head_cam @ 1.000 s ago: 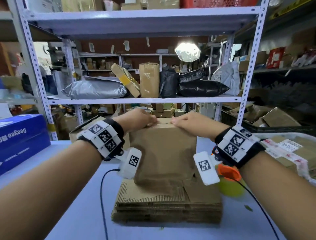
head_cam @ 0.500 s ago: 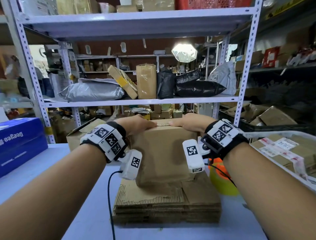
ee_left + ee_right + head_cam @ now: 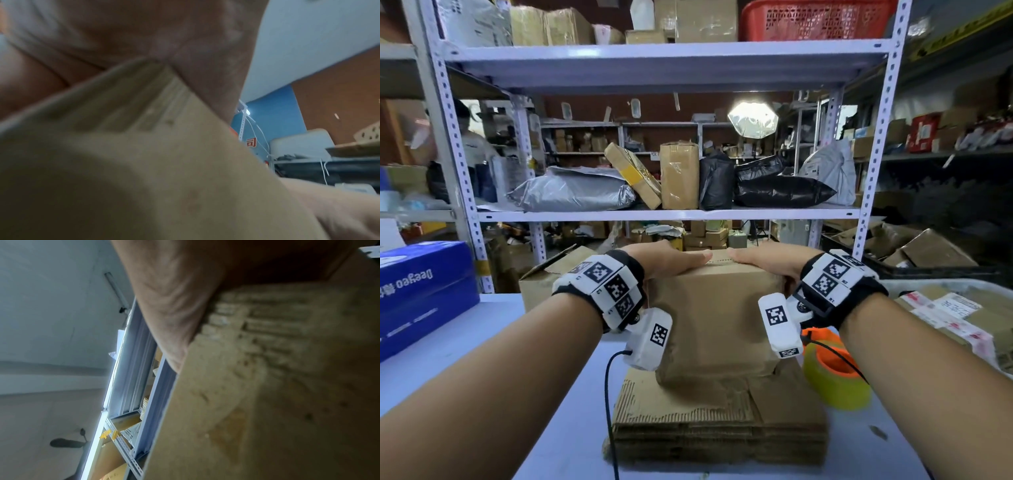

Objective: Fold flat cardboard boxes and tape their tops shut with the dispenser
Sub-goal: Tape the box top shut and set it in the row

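Note:
A folded-up brown cardboard box [image 3: 714, 325] stands upright on a stack of flat cardboard boxes [image 3: 719, 425] in the middle of the table. My left hand [image 3: 671, 262] lies flat on the left top flap, fingers straight and pointing right. My right hand [image 3: 763, 258] lies flat on the right top flap, fingers pointing left. The fingertips of both hands nearly meet at the top seam. Both wrist views show a palm pressed on the cardboard edge [image 3: 144, 91] [image 3: 267, 321]. The tape dispenser [image 3: 832, 368], yellow-green roll on an orange core, sits right of the box.
A blue carton [image 3: 421, 291] lies at the table's left. A clear bin with labelled parcels [image 3: 955, 315] stands at the right. An open cardboard box [image 3: 544, 277] sits behind my left wrist. A metal shelf rack [image 3: 664, 214] with parcels rises behind the table.
Both hands have slid closer together along the box top and now lie flatter on the flaps. The right wrist has moved left, toward the box.

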A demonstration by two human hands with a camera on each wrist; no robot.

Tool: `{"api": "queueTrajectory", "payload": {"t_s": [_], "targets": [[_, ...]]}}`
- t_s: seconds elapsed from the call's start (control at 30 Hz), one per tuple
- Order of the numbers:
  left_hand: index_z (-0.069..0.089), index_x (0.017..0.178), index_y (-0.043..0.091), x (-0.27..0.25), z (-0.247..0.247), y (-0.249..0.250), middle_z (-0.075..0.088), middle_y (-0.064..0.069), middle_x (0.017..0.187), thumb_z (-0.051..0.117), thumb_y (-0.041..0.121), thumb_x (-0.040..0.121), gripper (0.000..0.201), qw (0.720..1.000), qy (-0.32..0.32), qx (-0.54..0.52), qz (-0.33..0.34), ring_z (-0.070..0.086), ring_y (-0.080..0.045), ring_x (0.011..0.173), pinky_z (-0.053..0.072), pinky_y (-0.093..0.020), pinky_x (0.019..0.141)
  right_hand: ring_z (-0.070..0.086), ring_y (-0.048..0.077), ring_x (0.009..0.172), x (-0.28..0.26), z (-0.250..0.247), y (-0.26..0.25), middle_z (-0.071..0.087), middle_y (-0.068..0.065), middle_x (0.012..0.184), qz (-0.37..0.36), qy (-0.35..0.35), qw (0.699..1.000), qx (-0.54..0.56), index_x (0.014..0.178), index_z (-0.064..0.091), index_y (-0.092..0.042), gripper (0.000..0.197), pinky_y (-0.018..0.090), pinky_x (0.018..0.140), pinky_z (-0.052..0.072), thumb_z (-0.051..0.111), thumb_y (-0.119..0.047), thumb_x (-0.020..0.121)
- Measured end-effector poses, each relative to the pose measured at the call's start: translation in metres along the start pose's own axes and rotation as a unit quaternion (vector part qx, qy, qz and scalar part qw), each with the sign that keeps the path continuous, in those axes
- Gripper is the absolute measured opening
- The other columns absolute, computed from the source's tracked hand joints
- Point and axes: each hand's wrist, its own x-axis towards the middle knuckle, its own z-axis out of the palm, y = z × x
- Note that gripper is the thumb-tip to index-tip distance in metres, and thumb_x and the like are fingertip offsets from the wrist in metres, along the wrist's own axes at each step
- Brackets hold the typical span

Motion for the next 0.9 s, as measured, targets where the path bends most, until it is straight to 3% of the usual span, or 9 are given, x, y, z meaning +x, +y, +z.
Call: {"api": "queueTrajectory", "payload": {"t_s": [0.17,0.3,0.4,0.5,0.57,0.63,0.7,0.8,0.9], "targets": [[0.058,0.136,0.016,0.007,0.002,-0.008,0.058,-0.007,0.14,0.052,0.054,0.098,0.054,0.997,0.049,0.038,0.055,0.055,-0.024,0.117,0.036,-0.028,0.09,0.056,0.028,0.115,0.007,0.0,0.006,0.057,0.013,0.125,-0.005,0.023,0.999,-0.024,0.141,0.046,-0.002,0.06,0.038,0.091,0.047,0.045,-0.047,0.102],[0.062,0.132,0.019,0.003,0.001,-0.019,0.063,-0.005,0.127,0.045,0.034,0.106,0.035,0.994,0.061,0.006,0.094,0.053,-0.018,0.102,0.039,-0.026,0.087,0.057,0.035,0.115,0.003,0.002,0.01,0.059,0.021,0.124,-0.038,0.033,0.999,-0.013,0.123,0.057,0.003,0.042,0.039,0.098,0.046,0.038,-0.031,0.108],[0.06,0.134,0.014,0.001,0.003,-0.022,0.06,-0.009,0.136,0.038,0.022,0.107,0.035,0.993,0.066,-0.006,0.1,0.055,-0.021,0.113,0.035,-0.019,0.086,0.061,0.019,0.08,0.004,0.004,0.017,0.066,0.008,0.093,-0.043,0.052,0.995,0.069,0.089,0.06,-0.009,0.033,0.029,0.07,0.048,0.042,-0.029,0.107],[0.058,0.137,0.013,0.0,0.002,-0.024,0.059,-0.011,0.138,0.035,0.014,0.108,0.038,0.992,0.058,-0.045,0.103,0.057,-0.024,0.12,0.041,-0.016,0.087,0.063,0.012,0.047,0.005,0.003,0.028,0.068,-0.002,0.059,-0.013,0.001,0.98,0.2,0.093,0.061,-0.015,0.027,0.02,0.041,0.047,0.046,-0.034,0.105],[0.06,0.135,0.02,0.0,0.002,-0.03,0.061,-0.01,0.135,0.035,0.015,0.107,0.038,0.99,0.05,-0.096,0.095,0.063,-0.029,0.115,0.053,-0.034,0.095,0.065,0.014,0.049,0.007,0.003,0.038,0.07,-0.001,0.066,-0.015,-0.019,0.972,0.234,0.106,0.062,-0.022,0.024,0.023,0.043,0.047,0.048,-0.04,0.102],[0.062,0.132,0.028,-0.004,0.003,-0.035,0.064,-0.011,0.126,0.036,0.019,0.108,0.036,0.979,0.022,-0.19,0.066,0.072,-0.038,0.096,0.063,-0.051,0.072,0.068,0.016,0.061,0.011,0.006,0.044,0.073,0.002,0.085,-0.022,-0.02,0.962,0.273,0.114,0.063,-0.027,0.026,0.026,0.05,0.048,0.05,-0.045,0.099],[0.062,0.131,0.032,-0.007,0.001,-0.039,0.064,-0.013,0.12,0.035,0.02,0.108,0.037,0.967,-0.001,-0.252,0.047,0.074,-0.041,0.081,0.062,-0.049,0.053,0.069,0.015,0.062,0.014,0.01,0.047,0.074,-0.001,0.084,-0.028,-0.005,0.957,0.29,0.109,0.066,-0.033,0.025,0.028,0.055,0.049,0.051,-0.048,0.097],[0.061,0.132,0.031,-0.011,-0.003,-0.044,0.067,-0.017,0.108,0.035,0.021,0.107,0.037,0.958,-0.019,-0.283,0.037,0.073,-0.034,0.064,0.06,-0.04,0.05,0.069,0.01,0.056,0.009,0.014,0.047,0.072,-0.008,0.068,-0.029,0.004,0.956,0.291,0.091,0.07,-0.039,0.024,0.029,0.057,0.051,0.05,-0.051,0.096],[0.061,0.128,0.012,-0.015,-0.02,-0.046,0.075,-0.017,0.093,0.041,0.023,0.105,0.031,0.941,-0.039,-0.334,0.031,0.073,-0.031,0.061,0.059,-0.036,0.051,0.072,0.016,0.072,-0.002,0.005,0.045,0.075,-0.004,0.084,-0.075,0.0,0.95,0.304,0.093,0.073,-0.04,0.024,0.035,0.062,0.056,0.052,-0.051,0.096]]}}
